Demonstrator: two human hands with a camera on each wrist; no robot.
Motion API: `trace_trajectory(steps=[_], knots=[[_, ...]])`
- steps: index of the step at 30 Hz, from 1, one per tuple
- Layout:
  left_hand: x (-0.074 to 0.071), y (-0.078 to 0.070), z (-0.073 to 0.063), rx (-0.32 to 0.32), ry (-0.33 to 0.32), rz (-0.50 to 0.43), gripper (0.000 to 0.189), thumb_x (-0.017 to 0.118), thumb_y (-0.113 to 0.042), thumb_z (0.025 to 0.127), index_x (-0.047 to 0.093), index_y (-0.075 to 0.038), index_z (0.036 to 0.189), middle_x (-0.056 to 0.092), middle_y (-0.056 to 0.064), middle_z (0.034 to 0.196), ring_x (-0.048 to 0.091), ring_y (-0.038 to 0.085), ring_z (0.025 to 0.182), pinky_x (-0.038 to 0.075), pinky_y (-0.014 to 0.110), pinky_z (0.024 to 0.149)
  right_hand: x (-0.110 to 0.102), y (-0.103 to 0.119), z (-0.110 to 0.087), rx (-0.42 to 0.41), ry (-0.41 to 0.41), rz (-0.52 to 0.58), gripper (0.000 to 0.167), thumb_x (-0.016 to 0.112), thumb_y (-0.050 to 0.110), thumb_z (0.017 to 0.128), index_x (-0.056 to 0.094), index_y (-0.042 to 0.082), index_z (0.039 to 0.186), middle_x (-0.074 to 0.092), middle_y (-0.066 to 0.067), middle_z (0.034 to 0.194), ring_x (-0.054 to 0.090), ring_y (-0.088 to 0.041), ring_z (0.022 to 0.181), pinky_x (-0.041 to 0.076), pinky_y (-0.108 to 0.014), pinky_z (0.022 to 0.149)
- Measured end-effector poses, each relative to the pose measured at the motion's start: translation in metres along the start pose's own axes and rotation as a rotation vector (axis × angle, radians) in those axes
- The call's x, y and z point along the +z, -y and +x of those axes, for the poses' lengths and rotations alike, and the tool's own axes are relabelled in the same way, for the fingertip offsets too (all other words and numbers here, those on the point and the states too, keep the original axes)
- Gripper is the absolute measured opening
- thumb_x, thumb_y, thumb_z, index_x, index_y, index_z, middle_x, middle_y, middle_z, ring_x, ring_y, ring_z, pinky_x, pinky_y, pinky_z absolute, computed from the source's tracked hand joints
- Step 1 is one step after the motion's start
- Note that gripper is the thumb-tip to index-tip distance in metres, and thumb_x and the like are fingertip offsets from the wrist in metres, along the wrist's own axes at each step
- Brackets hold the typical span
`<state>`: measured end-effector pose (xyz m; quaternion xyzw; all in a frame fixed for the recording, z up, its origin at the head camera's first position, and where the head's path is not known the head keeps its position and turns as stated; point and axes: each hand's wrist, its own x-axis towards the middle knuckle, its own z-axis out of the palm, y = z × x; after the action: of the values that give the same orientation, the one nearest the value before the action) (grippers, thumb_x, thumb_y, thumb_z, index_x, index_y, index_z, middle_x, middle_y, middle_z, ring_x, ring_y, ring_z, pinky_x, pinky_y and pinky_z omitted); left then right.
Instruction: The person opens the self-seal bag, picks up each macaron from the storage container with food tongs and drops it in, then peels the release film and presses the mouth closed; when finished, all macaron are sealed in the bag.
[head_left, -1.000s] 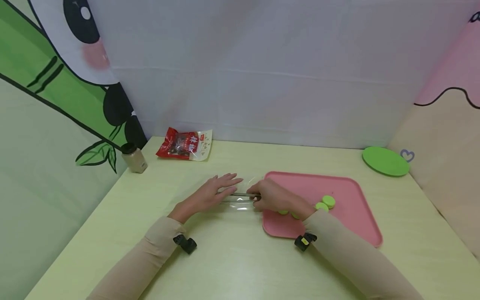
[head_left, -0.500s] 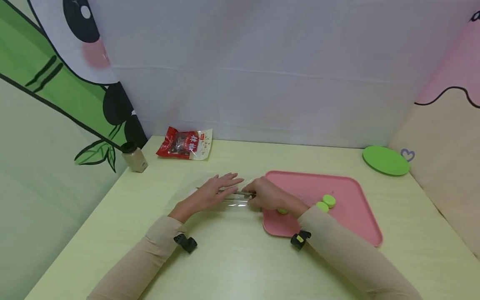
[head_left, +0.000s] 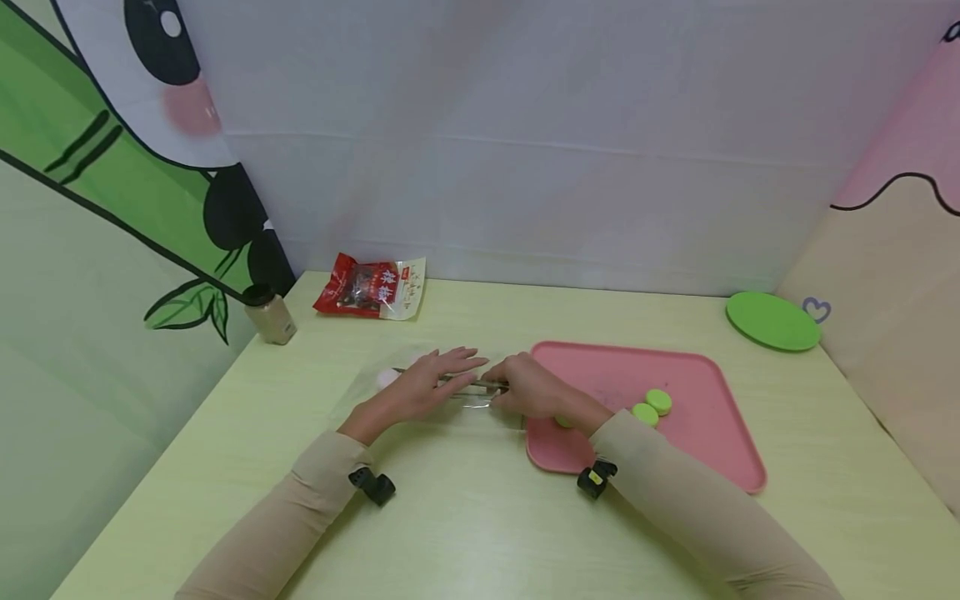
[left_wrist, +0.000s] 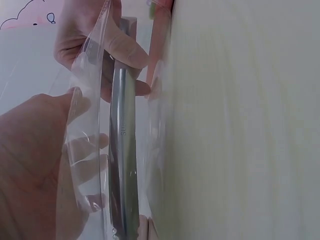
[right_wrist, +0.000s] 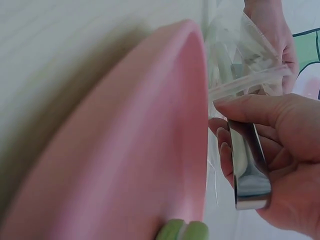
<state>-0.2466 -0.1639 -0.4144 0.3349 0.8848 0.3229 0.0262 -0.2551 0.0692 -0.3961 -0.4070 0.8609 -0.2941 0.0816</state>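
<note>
My right hand (head_left: 528,385) grips metal tongs (right_wrist: 248,167) by the handle end, its thumb and fingers closed around the arms. The tongs reach leftward into a clear plastic bag (left_wrist: 85,145) lying on the table. A pale pink round piece (head_left: 387,377) shows under the film at the far end of the tongs, partly hidden by my left hand (head_left: 420,385). That left hand spreads its fingers over the bag, touching the film; in the left wrist view the film crosses in front of its fingers. The tongs' tips are mostly covered.
A pink tray (head_left: 705,433) on the right bears several green round pieces (head_left: 658,402). Behind it lies a green plate (head_left: 772,322). A red and cream snack packet (head_left: 371,287) is at the back left, near a dark-lidded jar (head_left: 268,315).
My right hand has slid slightly left with the tongs, deeper into the bag. The pale pink piece has come into sight left of my left hand, which has hardly moved.
</note>
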Motion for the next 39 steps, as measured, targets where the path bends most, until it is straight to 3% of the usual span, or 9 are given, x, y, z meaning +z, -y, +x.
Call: trace_trajectory(steps=[9,18,22,33,39], knots=[[-0.001,0.001,0.0,-0.033,0.007,0.002,0.043,0.052,-0.032,0.106,0.053,-0.019,0.147,0.046,0.012,0.152,0.035,0.025,0.145,0.013,0.059,0.119,-0.003,0.001,0.0,0.077,-0.002,0.015,0.025,0.075,0.002,0.085,0.075,0.002,0.11,0.065,0.001,0.075,0.044,-0.007,0.058,0.036,-0.022,0.053],[0.0,0.003,0.001,0.003,-0.009,0.001,0.041,0.053,-0.031,0.105,0.057,-0.017,0.144,0.048,0.015,0.15,0.038,0.031,0.143,0.013,0.063,0.117,-0.007,0.005,-0.004,0.126,-0.002,0.015,0.02,0.075,0.002,0.085,0.075,0.002,0.104,0.062,0.0,0.072,0.045,-0.008,0.058,0.037,-0.021,0.052],[-0.001,0.003,0.002,0.005,-0.004,0.002,0.04,0.053,-0.03,0.106,0.057,-0.019,0.144,0.05,0.014,0.149,0.038,0.031,0.143,0.014,0.062,0.118,-0.01,0.002,-0.012,0.138,-0.009,0.02,0.028,0.076,0.002,0.083,0.073,-0.002,0.111,0.066,0.0,0.079,0.05,-0.007,0.062,0.041,-0.021,0.054],[-0.002,0.002,-0.001,-0.022,0.003,-0.02,0.047,0.061,-0.039,0.1,0.058,-0.022,0.144,0.054,0.002,0.147,0.039,0.028,0.143,0.01,0.059,0.119,-0.019,-0.005,-0.034,0.102,-0.047,0.015,0.028,0.076,0.002,0.083,0.074,-0.002,0.111,0.065,0.001,0.078,0.05,-0.007,0.063,0.042,-0.02,0.051],[-0.001,0.003,0.002,-0.002,-0.008,0.01,0.042,0.06,-0.033,0.102,0.06,-0.018,0.141,0.056,0.003,0.144,0.041,0.028,0.141,0.011,0.06,0.119,-0.021,-0.005,-0.037,0.094,-0.052,0.008,0.033,0.076,0.003,0.084,0.072,-0.003,0.116,0.065,0.0,0.08,0.051,-0.008,0.063,0.043,-0.02,0.051]])
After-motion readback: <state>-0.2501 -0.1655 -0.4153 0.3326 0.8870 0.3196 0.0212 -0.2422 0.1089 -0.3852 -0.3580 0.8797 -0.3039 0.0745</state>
